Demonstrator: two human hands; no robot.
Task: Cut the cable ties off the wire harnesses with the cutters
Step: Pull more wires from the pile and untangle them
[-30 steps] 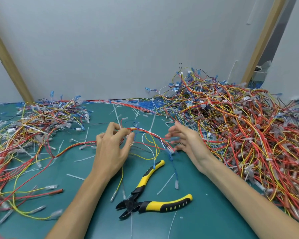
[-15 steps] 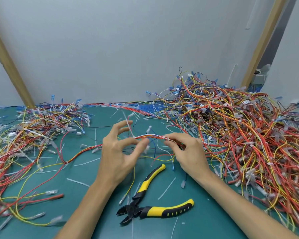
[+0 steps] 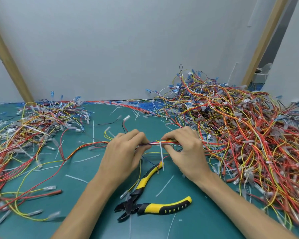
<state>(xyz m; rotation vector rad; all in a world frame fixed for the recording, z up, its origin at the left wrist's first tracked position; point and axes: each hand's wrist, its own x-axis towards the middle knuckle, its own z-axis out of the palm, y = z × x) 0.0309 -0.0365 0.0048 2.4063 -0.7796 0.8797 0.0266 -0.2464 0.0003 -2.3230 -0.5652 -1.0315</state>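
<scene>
A thin harness of red, yellow and white wires stretches between both hands above the green mat. My left hand grips its left part with curled fingers. My right hand pinches its right part. A white cable tie wraps the bundle between the hands, its tail hanging down. The yellow-and-black cutters lie open on the mat just below the hands, untouched.
A tall heap of tied harnesses fills the right side of the table. A flatter spread of loose wires covers the left. Cut white tie pieces are scattered on the green mat. A grey wall stands behind.
Both hands have closed on the harness and drawn it taut between them. The left hand, open-fingered before, now grips the wires. The tie now hangs between the hands.
</scene>
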